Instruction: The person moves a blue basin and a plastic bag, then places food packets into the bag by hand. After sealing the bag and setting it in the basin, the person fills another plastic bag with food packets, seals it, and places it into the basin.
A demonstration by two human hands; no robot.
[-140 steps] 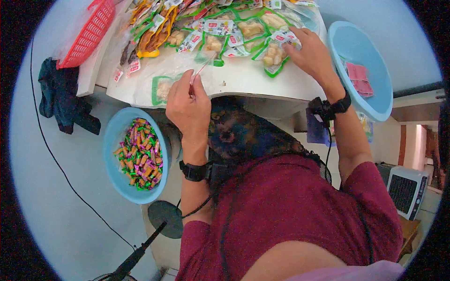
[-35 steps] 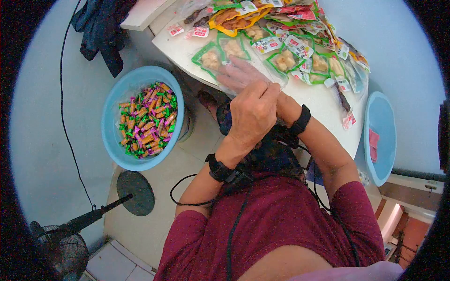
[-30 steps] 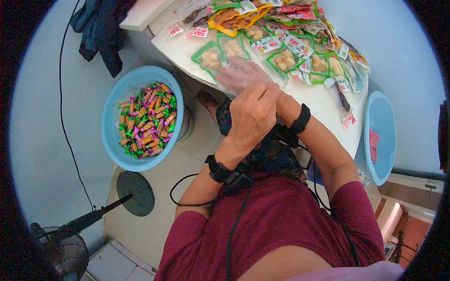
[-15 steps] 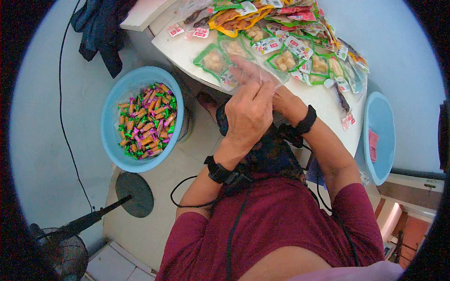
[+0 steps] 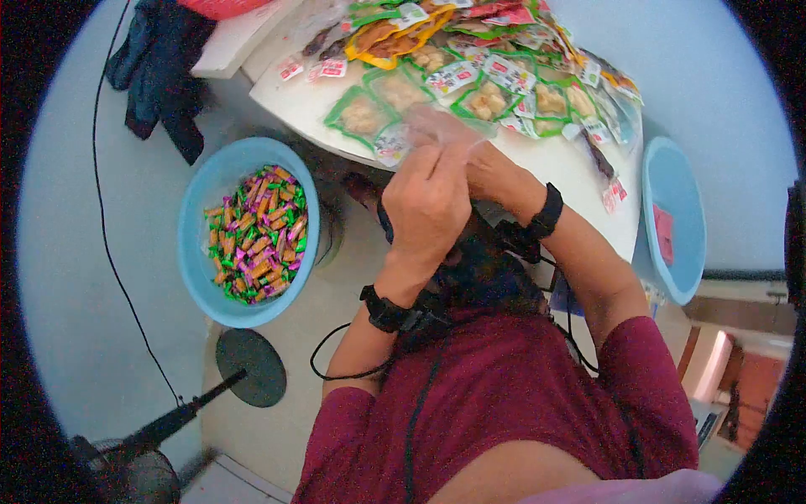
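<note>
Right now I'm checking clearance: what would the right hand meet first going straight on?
Past the clear plastic around it, the right hand would probably meet a green-edged food packet; depth is unclear.

The left hand (image 5: 426, 206) partly hides the right hand (image 5: 485, 174); edges cut the basket (image 5: 222, 7) at 11 o'clock, the fan (image 5: 138, 477) at 7.

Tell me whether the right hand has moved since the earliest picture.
Yes: the right hand has moved leftward along the table, away from the right-side blue basin.
</note>
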